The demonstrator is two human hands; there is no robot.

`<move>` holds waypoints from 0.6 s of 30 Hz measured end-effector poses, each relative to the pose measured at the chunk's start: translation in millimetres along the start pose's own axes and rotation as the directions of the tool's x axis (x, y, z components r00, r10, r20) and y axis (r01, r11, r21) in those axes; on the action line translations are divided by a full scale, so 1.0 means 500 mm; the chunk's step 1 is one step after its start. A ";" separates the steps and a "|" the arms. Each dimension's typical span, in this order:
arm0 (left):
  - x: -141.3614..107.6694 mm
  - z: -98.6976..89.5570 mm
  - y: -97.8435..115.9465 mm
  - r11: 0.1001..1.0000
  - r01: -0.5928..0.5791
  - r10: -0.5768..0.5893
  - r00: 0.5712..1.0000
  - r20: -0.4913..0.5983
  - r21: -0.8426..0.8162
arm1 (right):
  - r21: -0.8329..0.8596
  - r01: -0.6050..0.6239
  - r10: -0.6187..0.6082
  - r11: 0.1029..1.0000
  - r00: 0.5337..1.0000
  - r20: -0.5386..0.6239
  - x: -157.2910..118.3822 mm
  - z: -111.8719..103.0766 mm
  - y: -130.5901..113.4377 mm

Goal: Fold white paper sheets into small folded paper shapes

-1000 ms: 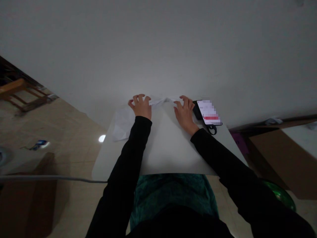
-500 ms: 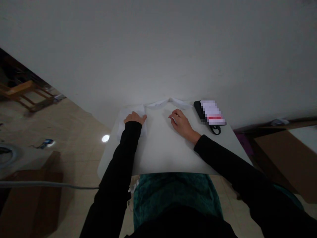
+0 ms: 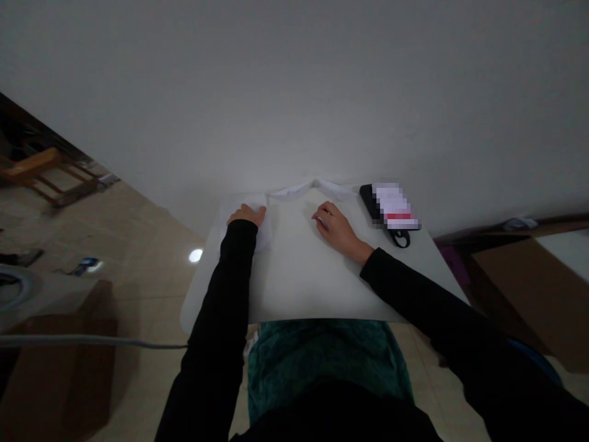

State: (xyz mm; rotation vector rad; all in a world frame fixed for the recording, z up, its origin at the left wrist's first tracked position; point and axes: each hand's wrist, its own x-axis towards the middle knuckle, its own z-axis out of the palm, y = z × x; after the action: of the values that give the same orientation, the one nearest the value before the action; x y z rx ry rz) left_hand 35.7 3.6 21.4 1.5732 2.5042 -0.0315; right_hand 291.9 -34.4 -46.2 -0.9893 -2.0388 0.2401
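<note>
My left hand [image 3: 246,214] presses on a thin white sheet [image 3: 263,240] at the left of a small white table. Its fingers bend down onto the sheet, the thumb to the right; most of the grip is hidden under the hand. Near the table's middle rests my right hand [image 3: 335,228], its fingers loosely curled and a little apart, with nothing visible in them. Behind the hands, along the wall, lies a folded white strip [image 3: 317,186]. A black case [image 3: 367,196] with a blurred, pale top and a dark loop strap [image 3: 402,238] sits right of my right hand.
The white table [image 3: 299,282] stands against a grey wall [image 3: 294,92]. Green cloth [image 3: 322,350] covers my lap. At left are a wooden stool [image 3: 39,169], a brown box [image 3: 59,368] and a grey cable [image 3: 101,341]. Cardboard [image 3: 534,294] stands at right.
My left hand has slid slightly left and away from me, and the white sheet's near edge has shifted the same way. My right hand stays nearly where it was.
</note>
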 end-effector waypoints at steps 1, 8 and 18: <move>0.001 0.000 -0.001 1.000 0.000 0.000 1.000 0.004 0.008 | -0.001 -0.004 0.004 1.000 1.000 0.011 0.000 0.001 0.001; -0.005 0.012 0.009 0.998 -0.014 0.021 0.994 -0.109 0.067 | -0.021 -0.012 0.013 1.000 0.998 0.054 -0.001 0.005 0.006; -0.012 0.010 0.026 0.994 -0.061 0.072 0.990 -0.125 0.087 | -0.031 0.003 -0.001 1.000 0.998 0.069 -0.001 0.007 0.010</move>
State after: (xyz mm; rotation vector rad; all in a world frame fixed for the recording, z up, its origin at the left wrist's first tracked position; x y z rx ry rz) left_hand 50.6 3.1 18.5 1.7428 2.5755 -0.0257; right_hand 292.4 -30.9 -51.1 -1.0099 -2.1122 0.2457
